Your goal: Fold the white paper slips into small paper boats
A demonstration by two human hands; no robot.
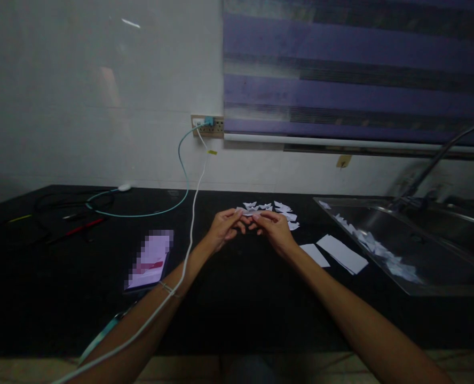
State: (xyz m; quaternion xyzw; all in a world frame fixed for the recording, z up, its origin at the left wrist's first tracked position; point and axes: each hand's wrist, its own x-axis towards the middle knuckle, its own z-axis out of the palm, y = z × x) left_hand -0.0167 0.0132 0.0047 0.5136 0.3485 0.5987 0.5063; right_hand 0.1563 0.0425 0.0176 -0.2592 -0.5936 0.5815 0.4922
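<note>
My left hand (pixel 224 228) and my right hand (pixel 276 228) meet above the dark countertop, fingers curled and thumbs close together. Pinched between them is a small piece of white paper (pixel 245 213), mostly covered by the fingers. Just beyond my hands stand several small folded paper boats (pixel 250 205), with more pointed paper folds (pixel 287 216) beside my right hand. Near my right forearm lie flat white paper strips (pixel 341 254) and another white sheet (pixel 315 255).
A phone (pixel 149 261) lies left of my left forearm. A white cable (pixel 192 224) crosses that arm from the wall socket (pixel 207 127). Coiled cords (pixel 136 215) lie at the back left. More folded papers (pixel 381 250) line the rim of the steel sink (pixel 417 289), under a faucet (pixel 433 160).
</note>
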